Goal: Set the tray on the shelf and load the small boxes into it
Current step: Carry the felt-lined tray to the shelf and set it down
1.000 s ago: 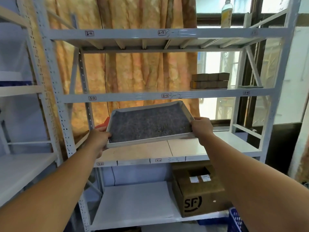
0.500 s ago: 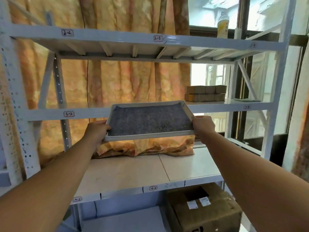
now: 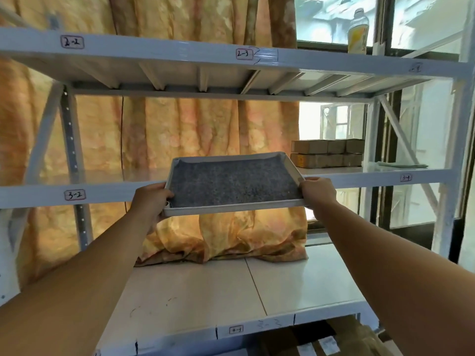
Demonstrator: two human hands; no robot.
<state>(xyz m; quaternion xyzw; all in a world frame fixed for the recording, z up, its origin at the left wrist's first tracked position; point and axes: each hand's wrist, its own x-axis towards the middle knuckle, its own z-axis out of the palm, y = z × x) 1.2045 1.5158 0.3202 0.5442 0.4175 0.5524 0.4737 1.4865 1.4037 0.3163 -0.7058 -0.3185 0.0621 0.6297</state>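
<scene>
**Tray held level at the middle shelf's front edge**

While both hands grip its short sides, the tray (image 3: 235, 186) hangs in the air in front of the shelf rail marked 3-2 (image 3: 74, 195), its far edge about level with that rail and its near edge clear above the lower board. It is a shallow rectangular pan of pale grey metal with a low, rolled rim and rounded corners, and its floor is covered by a dark, speckled grey liner that looks coarse and felt-like. The left hand (image 3: 150, 201) is closed around the left rim, thumb on top and fingers underneath; the right hand (image 3: 317, 190) clasps the right rim the same way, thumb lying along the edge. Just beyond the tray's far right corner, the small boxes (image 3: 327, 153) sit on the middle shelf: plain brown cardboard blocks, stacked in two rows against each other. The shelving (image 3: 257, 57) is painted white steel, with ribbed undersides and perforated uprights, and the lower board (image 3: 231, 294) is smooth and pale. Behind it hangs a mottled orange curtain (image 3: 195, 132), its hem bunched on the lower board. A yellow-labelled bottle (image 3: 357, 32) stands on the top level near the window
</scene>
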